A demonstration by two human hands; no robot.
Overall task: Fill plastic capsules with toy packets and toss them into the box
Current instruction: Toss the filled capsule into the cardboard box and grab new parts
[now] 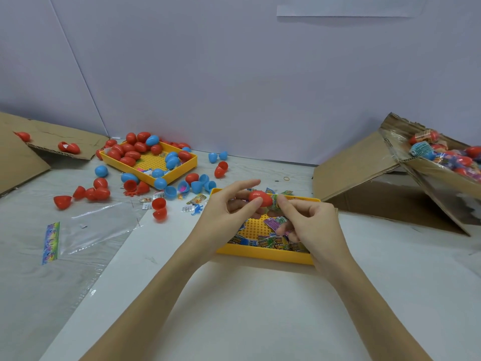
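**Packet going into a red capsule half**

The left hand [229, 204] grips a red egg-shaped plastic capsule [260, 198] between thumb and fingers, holding it above the far edge of the near yellow plastic tray [265, 254]. The right hand [309, 225] pinches a green printed toy packet [276, 199] at the capsule's right end, with at least one more purple-and-green packet [278, 221] tucked under its lower fingers. By the look of it the step in hand is stuffing — the packet seems to be partly in the capsule's mouth, though how far in cannot be told.

The next move likely calls for pushing the packet fully inside, closing the capsule, then tossing it to the right into the tilted brown cardboard box [426, 162], which already holds filled capsules and wrapped toys. The spare packet in the right hand may hamper the closing.

More packets lie in the near tray beneath the hands. At far left a second yellow tray [179, 173] holds red and blue capsules, with many open halves scattered round it on the table [234, 308]. A clear plastic bag [99, 230] with a colourful header lies at left, and a flattened cardboard sheet [23, 157] at far left — neither lies between the hands and the box.
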